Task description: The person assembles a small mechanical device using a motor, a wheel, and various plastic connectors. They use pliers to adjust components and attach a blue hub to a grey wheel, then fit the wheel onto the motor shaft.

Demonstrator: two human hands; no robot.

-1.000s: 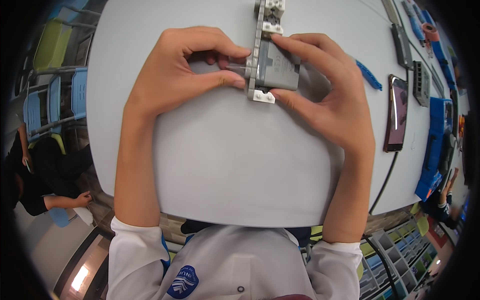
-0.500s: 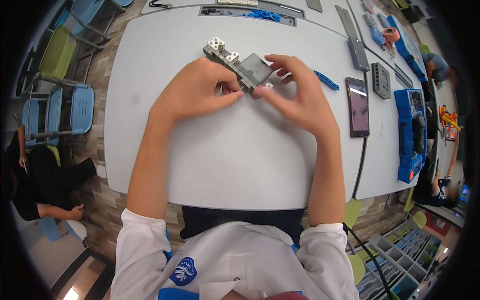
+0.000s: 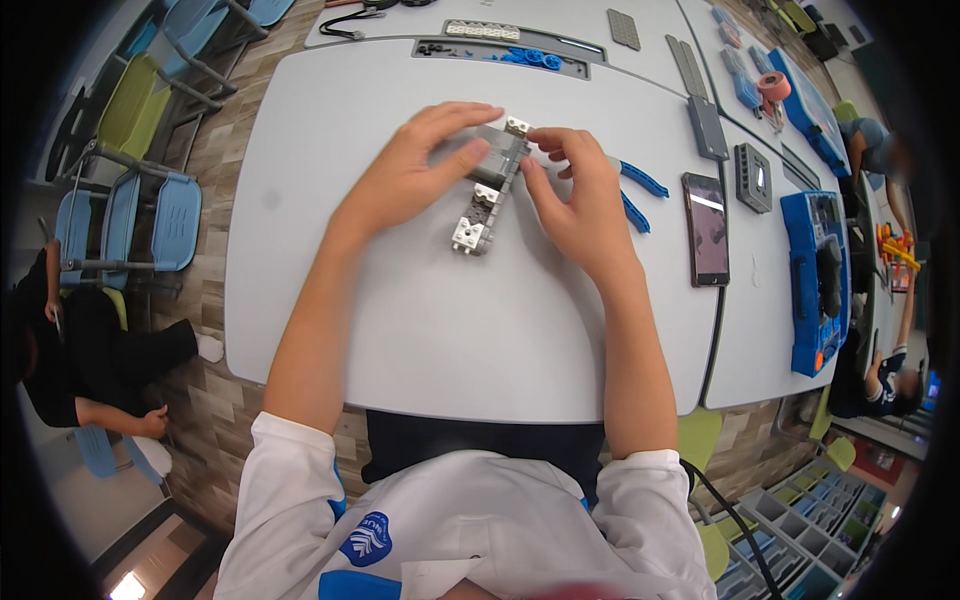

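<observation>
Above the table, between my hands, is a grey building-brick assembly [image 3: 480, 208] with white connector blocks and a flat grey box-like module on one side. My left hand [image 3: 400, 170] grips the module from the left, thumb on its upper face and fingers curved over the far side. At the assembly's right edge, the thumb and index finger of my right hand [image 3: 585, 205] pinch it near the far end. Fingers hide part of that end. Right of my right hand lie two curved blue handles [image 3: 643, 179] like those of pliers; their other end is hidden.
A phone [image 3: 707, 230] and a grey block-shaped device [image 3: 754, 178] lie to the right. Beyond them sits an opened blue case [image 3: 820, 280]. A long tray [image 3: 460, 52] of small black and blue parts is at the far edge. Other people are at both sides.
The assembly has been turned, so its white-block end now points toward me. My left hand has shifted from its near side to the module. More of the blue handles shows.
</observation>
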